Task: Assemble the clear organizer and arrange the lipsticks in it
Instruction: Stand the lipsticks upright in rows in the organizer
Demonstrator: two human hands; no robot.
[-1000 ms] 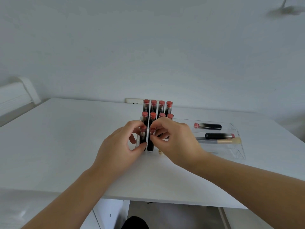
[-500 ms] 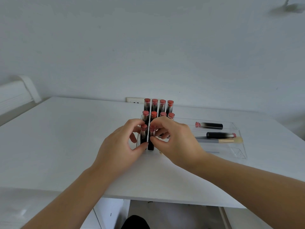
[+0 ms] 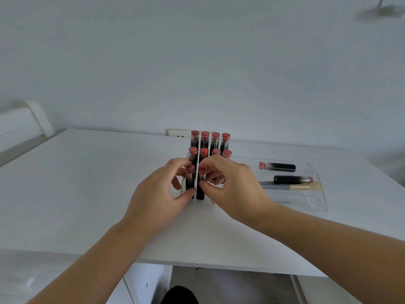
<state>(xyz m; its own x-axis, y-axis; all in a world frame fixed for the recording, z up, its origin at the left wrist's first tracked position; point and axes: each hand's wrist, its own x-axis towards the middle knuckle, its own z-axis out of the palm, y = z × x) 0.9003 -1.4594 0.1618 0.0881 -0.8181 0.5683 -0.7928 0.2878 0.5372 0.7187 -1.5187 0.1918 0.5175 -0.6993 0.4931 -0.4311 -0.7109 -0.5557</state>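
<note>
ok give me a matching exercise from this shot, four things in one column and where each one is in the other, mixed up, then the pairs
Things
1. makeup brush
2. back row of lipsticks
3. left hand
4. wall socket

Places
A. on the wall behind the lipstick rack
B. lying in the clear tray on the right, nearer than its two lipsticks
C. at the front left lipstick of the rack, thumb low on its tube
D. upright, four across, farthest from the camera

Pairs: 1-B, 2-D, 3-C, 4-A
</note>
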